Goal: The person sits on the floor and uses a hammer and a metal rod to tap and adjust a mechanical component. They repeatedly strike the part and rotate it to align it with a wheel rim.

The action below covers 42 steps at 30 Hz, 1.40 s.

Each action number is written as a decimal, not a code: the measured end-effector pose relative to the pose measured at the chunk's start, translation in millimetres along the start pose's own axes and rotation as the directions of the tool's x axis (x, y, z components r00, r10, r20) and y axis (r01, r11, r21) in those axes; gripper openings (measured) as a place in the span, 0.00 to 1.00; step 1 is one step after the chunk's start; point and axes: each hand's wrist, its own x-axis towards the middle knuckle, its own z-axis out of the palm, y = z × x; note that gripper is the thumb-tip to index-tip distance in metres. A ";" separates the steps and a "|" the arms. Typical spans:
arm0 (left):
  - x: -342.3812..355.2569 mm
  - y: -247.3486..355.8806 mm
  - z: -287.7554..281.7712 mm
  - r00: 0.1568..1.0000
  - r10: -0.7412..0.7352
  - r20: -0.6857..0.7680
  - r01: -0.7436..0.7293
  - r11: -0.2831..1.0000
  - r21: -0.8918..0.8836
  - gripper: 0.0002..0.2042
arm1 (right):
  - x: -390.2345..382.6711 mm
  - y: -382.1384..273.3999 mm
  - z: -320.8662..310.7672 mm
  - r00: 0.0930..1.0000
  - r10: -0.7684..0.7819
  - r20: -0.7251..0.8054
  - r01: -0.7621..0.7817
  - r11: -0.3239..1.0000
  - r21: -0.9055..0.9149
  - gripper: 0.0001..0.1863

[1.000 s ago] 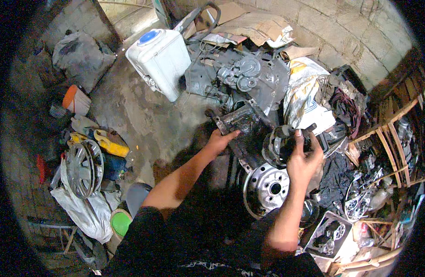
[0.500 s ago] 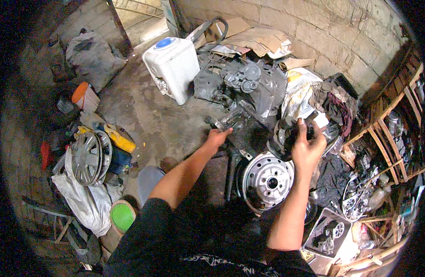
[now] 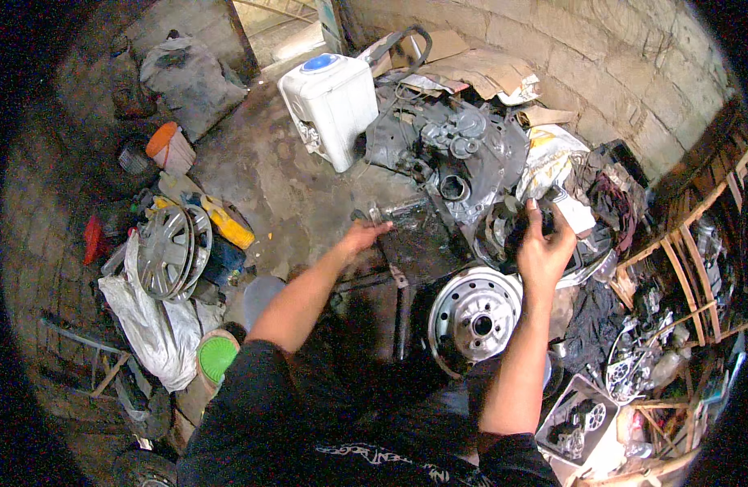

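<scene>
My left hand (image 3: 367, 235) is closed at the near left edge of a dark, oily, flat metal piece (image 3: 422, 223), which looks blurred. Just beyond that piece sits a grey gearbox-like casting (image 3: 471, 150) with a round opening. My right hand (image 3: 544, 250) is raised over dark parts, thumb and fingers curled toward each other; what they hold is hard to make out. A white striped box or packet (image 3: 573, 213) shows right beside its fingertips. Below and between my arms is a silver steel wheel rim (image 3: 477, 315), with a metal bar (image 3: 401, 312) upright to its left.
A white plastic tank (image 3: 331, 109) with a blue cap stands beyond. Hubcaps (image 3: 167, 252) and a white sack (image 3: 150, 341) lie at left. Wooden rails (image 3: 682, 268) and a box of metal parts (image 3: 581, 418) are at right. Cardboard (image 3: 479, 69) lies by the block wall.
My left hand and the oily metal piece have shifted left and nearer, uncovering the casting's round opening. My right hand stays about where it was. The whole view has shifted slightly.
</scene>
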 end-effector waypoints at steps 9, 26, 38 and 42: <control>-1.7 -8.0 11.5 0.992 0.115 0.055 -0.121 0.987 0.102 0.31 | -25.4 -1.2 38.3 0.979 0.079 0.186 -0.069 0.996 -0.061 0.15; -53.2 51.3 30.1 0.547 0.836 -0.037 -0.775 0.522 0.357 0.33 | -86.1 16.8 76.4 0.856 0.257 0.448 -0.157 0.956 -0.248 0.24; -78.3 72.9 68.0 0.507 0.824 0.251 -0.825 0.380 0.418 0.26 | -54.0 50.4 -7.8 0.802 0.178 0.570 -0.043 0.969 -0.243 0.22; -103.8 84.1 62.4 0.604 0.762 0.232 -0.747 0.441 0.497 0.27 | -73.4 77.3 -32.1 0.782 0.182 0.597 0.006 0.954 -0.299 0.25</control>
